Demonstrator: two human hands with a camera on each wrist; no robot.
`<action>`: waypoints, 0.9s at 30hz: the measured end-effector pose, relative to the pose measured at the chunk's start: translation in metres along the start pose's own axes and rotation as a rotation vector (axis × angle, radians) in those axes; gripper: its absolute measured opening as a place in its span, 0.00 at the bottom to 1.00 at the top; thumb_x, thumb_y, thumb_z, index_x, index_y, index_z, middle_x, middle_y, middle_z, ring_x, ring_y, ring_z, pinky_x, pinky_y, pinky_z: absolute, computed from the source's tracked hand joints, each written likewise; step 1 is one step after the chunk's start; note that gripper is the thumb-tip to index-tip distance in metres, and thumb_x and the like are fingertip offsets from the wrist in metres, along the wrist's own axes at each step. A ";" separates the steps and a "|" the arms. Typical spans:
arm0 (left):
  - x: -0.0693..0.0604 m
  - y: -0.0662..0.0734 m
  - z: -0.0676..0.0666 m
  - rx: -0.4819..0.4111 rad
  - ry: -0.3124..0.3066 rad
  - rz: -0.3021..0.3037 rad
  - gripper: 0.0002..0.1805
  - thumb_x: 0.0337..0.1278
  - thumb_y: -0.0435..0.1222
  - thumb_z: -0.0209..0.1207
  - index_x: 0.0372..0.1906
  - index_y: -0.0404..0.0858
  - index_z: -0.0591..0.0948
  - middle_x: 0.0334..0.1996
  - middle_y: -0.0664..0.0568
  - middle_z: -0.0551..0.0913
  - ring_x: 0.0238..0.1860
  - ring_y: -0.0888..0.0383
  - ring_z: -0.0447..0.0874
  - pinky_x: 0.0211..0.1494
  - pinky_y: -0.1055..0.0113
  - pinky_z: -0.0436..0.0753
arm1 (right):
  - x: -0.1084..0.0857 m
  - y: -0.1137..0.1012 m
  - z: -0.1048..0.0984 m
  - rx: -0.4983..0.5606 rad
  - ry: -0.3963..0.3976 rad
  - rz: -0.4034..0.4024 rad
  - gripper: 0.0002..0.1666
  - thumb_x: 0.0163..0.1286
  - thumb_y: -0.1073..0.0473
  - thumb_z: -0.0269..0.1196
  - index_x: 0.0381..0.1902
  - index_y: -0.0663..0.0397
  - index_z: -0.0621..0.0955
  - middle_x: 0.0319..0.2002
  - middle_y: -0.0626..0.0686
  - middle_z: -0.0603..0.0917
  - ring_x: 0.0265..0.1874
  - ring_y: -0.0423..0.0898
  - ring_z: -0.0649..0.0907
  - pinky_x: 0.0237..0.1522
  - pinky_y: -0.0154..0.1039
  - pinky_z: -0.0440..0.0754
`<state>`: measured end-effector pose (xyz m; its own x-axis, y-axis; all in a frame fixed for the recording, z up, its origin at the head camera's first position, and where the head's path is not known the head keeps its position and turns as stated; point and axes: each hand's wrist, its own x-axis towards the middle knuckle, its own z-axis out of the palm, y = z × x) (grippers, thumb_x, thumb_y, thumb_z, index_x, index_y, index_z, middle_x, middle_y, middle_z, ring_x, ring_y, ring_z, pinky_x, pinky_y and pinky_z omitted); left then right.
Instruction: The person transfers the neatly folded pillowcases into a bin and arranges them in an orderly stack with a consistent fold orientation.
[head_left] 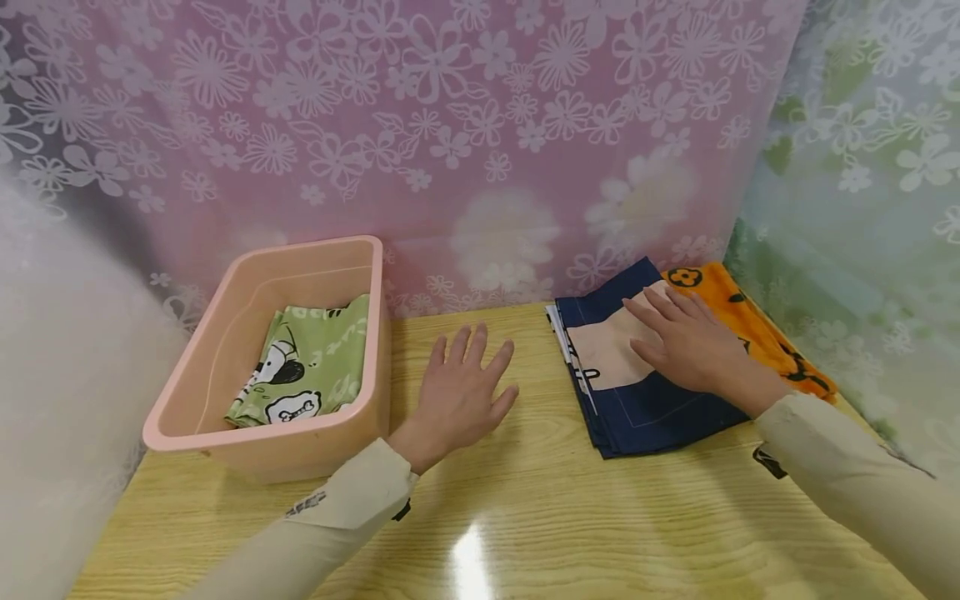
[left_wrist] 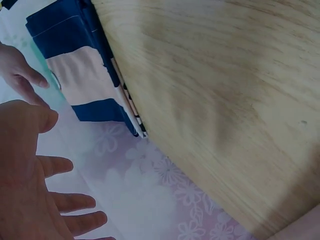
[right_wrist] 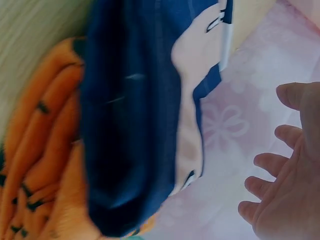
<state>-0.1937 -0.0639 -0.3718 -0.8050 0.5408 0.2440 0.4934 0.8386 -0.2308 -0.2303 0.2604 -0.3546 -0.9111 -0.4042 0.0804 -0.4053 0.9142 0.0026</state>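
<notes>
My left hand (head_left: 465, 392) is held over the wooden table with its fingers spread, holding nothing. In the left wrist view the same hand (left_wrist: 25, 175) has extended fingers. My right hand (head_left: 690, 346) is above a folded navy and cream cloth (head_left: 675, 412), fingers straight. The right wrist view shows that hand (right_wrist: 290, 175) apart from the cloth (right_wrist: 135, 110). Beneath and beside the navy cloth lies an orange cloth (head_left: 776, 333) with dark markings. A folded green cloth (head_left: 337, 342) with a cartoon dog print lies inside a pink plastic basin (head_left: 161, 429).
The basin stands at the left of the wood-grain table (head_left: 480, 492). A pink flowered curtain (head_left: 450, 192) hangs along the table's back edge. Another flowered sheet (head_left: 862, 242), greenish, closes off the right side, and whitish fabric (head_left: 67, 350) hangs at the left.
</notes>
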 end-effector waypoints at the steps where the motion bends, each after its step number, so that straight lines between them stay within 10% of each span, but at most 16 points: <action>1: 0.002 0.001 0.003 -0.001 -0.003 0.004 0.31 0.67 0.59 0.42 0.70 0.51 0.66 0.67 0.40 0.63 0.67 0.42 0.60 0.64 0.43 0.62 | -0.002 0.003 0.001 -0.010 -0.003 0.007 0.38 0.73 0.46 0.54 0.74 0.53 0.58 0.71 0.67 0.54 0.69 0.66 0.51 0.67 0.62 0.40; 12: 0.018 0.012 0.023 -0.046 -0.069 0.020 0.32 0.68 0.62 0.37 0.72 0.55 0.63 0.71 0.45 0.59 0.71 0.44 0.52 0.67 0.40 0.54 | -0.017 0.024 0.007 0.010 -0.038 0.080 0.38 0.75 0.40 0.47 0.76 0.47 0.53 0.73 0.65 0.50 0.70 0.67 0.47 0.65 0.61 0.28; 19: 0.029 0.020 0.033 -0.079 -0.119 0.052 0.33 0.67 0.63 0.35 0.72 0.56 0.61 0.71 0.45 0.58 0.71 0.44 0.51 0.67 0.42 0.56 | -0.025 0.040 0.012 0.059 -0.056 0.092 0.40 0.75 0.37 0.43 0.76 0.51 0.52 0.72 0.68 0.49 0.69 0.69 0.47 0.65 0.66 0.39; 27: 0.048 0.036 0.039 -0.357 -0.248 -0.010 0.33 0.71 0.58 0.37 0.74 0.49 0.58 0.69 0.43 0.60 0.65 0.44 0.63 0.57 0.49 0.73 | -0.023 0.056 0.010 0.326 -0.090 0.129 0.43 0.76 0.41 0.45 0.76 0.58 0.45 0.72 0.72 0.44 0.69 0.70 0.47 0.63 0.68 0.46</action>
<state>-0.2274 -0.0107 -0.4051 -0.8436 0.5369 0.0008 0.5330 0.8373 0.1215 -0.2331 0.3207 -0.3664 -0.9533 -0.3008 -0.0284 -0.2763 0.9058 -0.3212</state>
